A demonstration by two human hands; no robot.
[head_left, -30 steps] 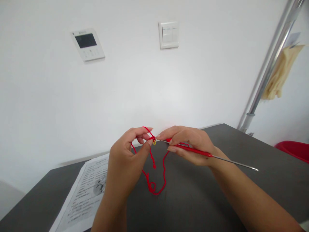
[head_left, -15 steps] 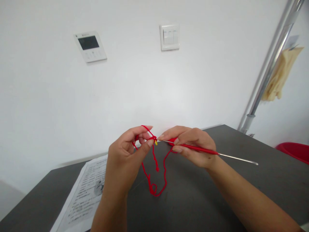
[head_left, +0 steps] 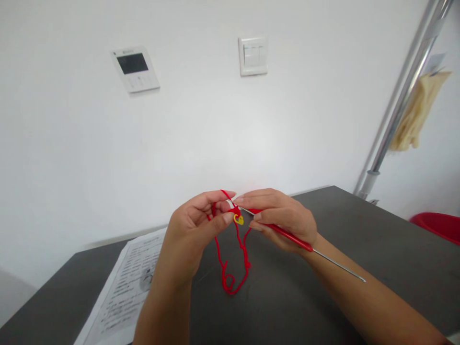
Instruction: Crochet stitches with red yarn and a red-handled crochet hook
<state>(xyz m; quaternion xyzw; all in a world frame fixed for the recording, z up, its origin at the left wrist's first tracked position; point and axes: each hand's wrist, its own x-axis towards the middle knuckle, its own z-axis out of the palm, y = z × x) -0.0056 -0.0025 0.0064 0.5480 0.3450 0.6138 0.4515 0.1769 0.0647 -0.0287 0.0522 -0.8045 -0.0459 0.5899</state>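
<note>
My left hand [head_left: 194, 232] pinches red yarn [head_left: 230, 273] between thumb and fingers, with a strand looped over the forefinger. A small yellow stitch marker [head_left: 238, 219] hangs from the yarn just below the pinch. My right hand [head_left: 283, 218] grips a crochet hook [head_left: 287, 235] with a red handle; its metal tip meets the yarn at my left fingertips, and a thin metal end juts out down to the right. The loose yarn dangles in a loop above the dark table [head_left: 287, 297].
A printed sheet of paper [head_left: 125, 292] lies on the table at the left. A red container [head_left: 436, 223] sits at the right edge beside a metal pole [head_left: 398, 105] with a beige cloth [head_left: 417, 112] hanging on it. The white wall bears a switch plate [head_left: 253, 55] and a small panel [head_left: 134, 68].
Both hands have come closer together and shifted slightly right. The hook's rear end has tilted downward. The yellow marker has dropped below the pinch and shows more clearly.
</note>
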